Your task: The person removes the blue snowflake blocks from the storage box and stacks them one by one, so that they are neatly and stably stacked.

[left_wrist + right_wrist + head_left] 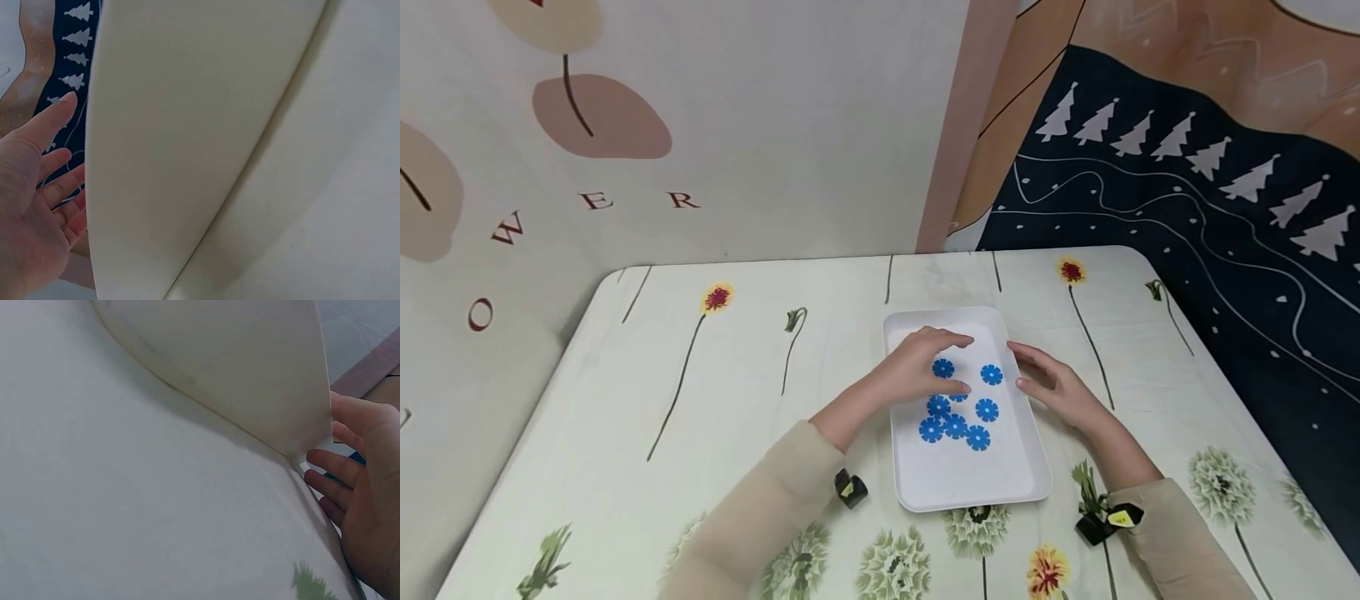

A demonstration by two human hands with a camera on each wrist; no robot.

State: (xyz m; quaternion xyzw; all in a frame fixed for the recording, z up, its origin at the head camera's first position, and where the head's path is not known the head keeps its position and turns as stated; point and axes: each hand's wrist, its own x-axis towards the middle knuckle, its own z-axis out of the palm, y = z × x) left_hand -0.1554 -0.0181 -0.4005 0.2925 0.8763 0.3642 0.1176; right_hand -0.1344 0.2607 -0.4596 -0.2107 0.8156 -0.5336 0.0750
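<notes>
A white rectangular tray (970, 487) holds several blue notched discs (977, 437), lying flat, some touching or overlapping. My left hand (917, 367) is over the tray's upper left part, thumb and fingers spread apart around a blue disc (943, 367), gripping nothing. At the tray's right edge is my right hand (1060, 390), its fingertips at the rim and its fingers slightly bent. The left wrist view shows the left hand (37, 200) with spread fingers. In the right wrist view, the right hand (369, 481) has its fingers beside a pale upright surface (250, 369).
The table (587, 433) wears a white cloth printed with flowers. Behind it hangs a pale wall cover (775, 125) with letters, and at the right a dark cloth (1150, 192) with white trees. A black band (850, 488) is at the left wrist, another (1101, 525) at the right.
</notes>
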